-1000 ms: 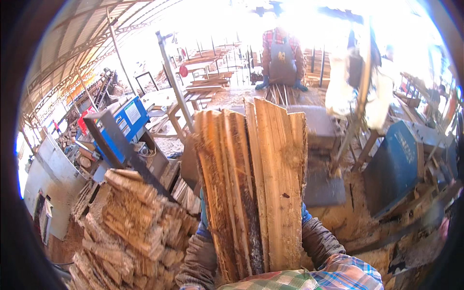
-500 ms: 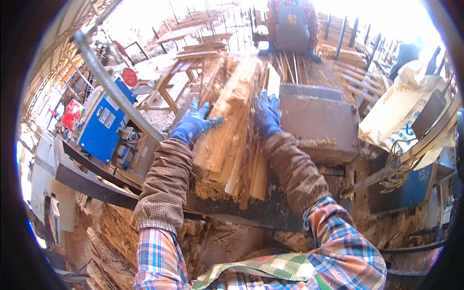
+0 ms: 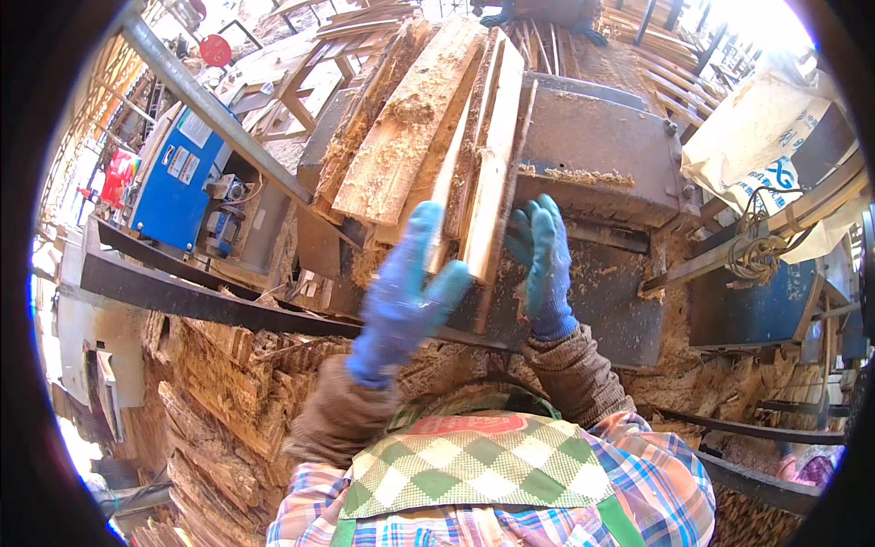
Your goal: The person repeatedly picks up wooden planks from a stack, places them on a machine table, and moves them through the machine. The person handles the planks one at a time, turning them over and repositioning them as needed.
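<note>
Several rough wooden boards (image 3: 415, 123), dusted with sawdust, lie side by side, pointing away from me. My left hand (image 3: 406, 296), in a blue glove, is open at their near ends, fingers stretched and thumb apart. It overlaps the board ends in the view, so I cannot tell whether it touches them. My gloved right hand (image 3: 544, 264) stands on edge just right of a pale narrow board (image 3: 497, 155), fingers extended and nothing in its grasp. A thin strip (image 3: 507, 219) runs along that board's right side. The surface under the boards is mostly hidden.
A brown metal machine housing (image 3: 597, 137) stands to the right, with a white sack (image 3: 761, 137) beyond it. At left are a blue control box (image 3: 182, 173) and a slanting metal pipe (image 3: 214, 114). A co-worker's gloved hand (image 3: 588, 35) shows at the far side. Bark slabs (image 3: 214, 392) are heaped lower left.
Both hands have drawn back toward me from the sides of the boards to their near ends. The boards now lie farther away, and my view has tipped downward.
</note>
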The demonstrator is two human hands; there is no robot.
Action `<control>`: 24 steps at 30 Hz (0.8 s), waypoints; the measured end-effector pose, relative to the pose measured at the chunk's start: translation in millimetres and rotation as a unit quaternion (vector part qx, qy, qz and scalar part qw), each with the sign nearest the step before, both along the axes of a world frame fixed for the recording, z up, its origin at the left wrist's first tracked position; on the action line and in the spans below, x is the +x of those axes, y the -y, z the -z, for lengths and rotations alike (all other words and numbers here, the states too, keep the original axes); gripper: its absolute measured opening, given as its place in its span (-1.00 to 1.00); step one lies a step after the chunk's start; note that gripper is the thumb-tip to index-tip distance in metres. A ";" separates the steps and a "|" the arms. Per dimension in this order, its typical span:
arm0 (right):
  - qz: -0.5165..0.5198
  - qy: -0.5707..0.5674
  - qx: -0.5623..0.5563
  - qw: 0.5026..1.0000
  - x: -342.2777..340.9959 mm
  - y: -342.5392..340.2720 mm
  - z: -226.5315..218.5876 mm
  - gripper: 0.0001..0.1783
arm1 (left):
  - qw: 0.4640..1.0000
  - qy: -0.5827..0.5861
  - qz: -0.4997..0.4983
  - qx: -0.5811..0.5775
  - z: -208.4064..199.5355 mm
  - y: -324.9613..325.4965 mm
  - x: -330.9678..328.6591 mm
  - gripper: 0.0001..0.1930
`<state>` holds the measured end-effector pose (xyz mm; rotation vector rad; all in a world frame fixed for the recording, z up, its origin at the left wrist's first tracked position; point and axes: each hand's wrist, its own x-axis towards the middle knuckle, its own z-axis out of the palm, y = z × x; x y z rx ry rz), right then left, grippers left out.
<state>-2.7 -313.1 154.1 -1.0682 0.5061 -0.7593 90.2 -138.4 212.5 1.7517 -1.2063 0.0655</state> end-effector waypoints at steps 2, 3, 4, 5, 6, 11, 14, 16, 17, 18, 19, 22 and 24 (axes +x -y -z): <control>-0.018 0.046 -0.275 0.960 6.9 10.9 7.5 -0.24 | 0.998 -0.020 0.038 -0.041 12.7 21.8 -32.5 -0.22; -0.049 0.059 -0.274 0.959 8.1 17.3 1.5 -0.16 | 0.989 -0.096 0.085 -0.071 13.9 29.5 -41.0 -0.16; -0.082 0.072 -0.271 0.956 9.4 23.1 -4.5 -0.09 | 0.987 -0.070 0.126 -0.064 15.3 35.4 -43.2 -0.14; -0.152 0.058 0.004 0.987 4.6 23.2 -30.8 0.02 | 0.983 -0.046 0.167 -0.059 18.3 41.4 -44.9 -0.12; -0.197 0.070 0.109 0.972 0.3 41.8 -12.9 -0.03 | 0.960 -0.130 0.216 -0.120 22.5 46.8 -47.5 -0.21; -0.193 0.067 0.083 0.975 -8.1 56.2 -3.6 -0.19 | 0.897 -0.348 0.101 -0.255 72.3 39.2 -39.1 -0.45; -0.173 0.070 0.112 0.976 -23.0 40.8 4.8 -0.20 | 0.892 -0.412 0.087 -0.163 74.4 26.1 -39.6 -0.40; -0.155 0.067 0.124 0.978 -33.1 19.0 8.7 -0.18 | 0.833 -0.516 0.155 -0.128 77.5 24.9 -32.6 -0.34; -0.137 0.057 0.124 0.981 -46.8 -0.2 15.1 -0.17 | 0.793 -0.569 0.189 -0.108 82.8 22.9 -32.0 -0.31; -0.142 0.063 0.157 0.975 -63.2 -19.6 19.4 -0.15 | 0.748 -0.620 0.222 -0.087 88.0 18.7 -33.5 -0.27; -0.143 0.070 0.192 0.968 -82.5 -41.9 24.7 -0.12 | 0.697 -0.668 0.252 -0.062 93.3 13.0 -36.7 -0.23; -0.131 -0.003 0.165 0.978 -138.8 -115.6 46.2 -0.02 | 0.574 -0.738 0.355 0.015 109.4 26.3 -21.3 -0.29; -0.134 -0.079 0.172 0.973 -169.6 -151.3 64.6 0.05 | 0.597 -0.733 0.321 0.051 172.1 19.9 -19.7 -0.40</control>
